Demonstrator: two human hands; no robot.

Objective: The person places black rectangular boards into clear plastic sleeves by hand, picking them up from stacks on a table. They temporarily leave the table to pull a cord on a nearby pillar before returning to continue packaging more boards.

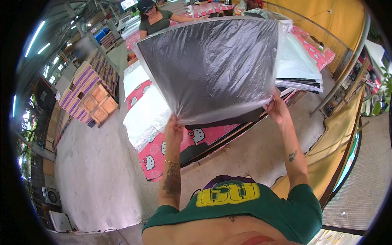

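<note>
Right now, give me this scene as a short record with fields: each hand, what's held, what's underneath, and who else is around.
Left hand: grips lower left edge of the clear plastic bag
Right hand: grips its lower right edge
Bag: held up, a dark sheet inside
Underneath: table with pink cartoon-cat cloth, more clear bags
Also: another person across the table; stacked cardboard boxes on the left

Table with pink cloth, on a concrete floor

The table (212, 143) wears a pink cartoon-cat cloth (157, 157). Clear bags (145, 110) lie on its left part, a stack of dark sheets in clear bags (300, 75) on its right. Boxes (92, 92) stand on the floor (94, 171).
</note>
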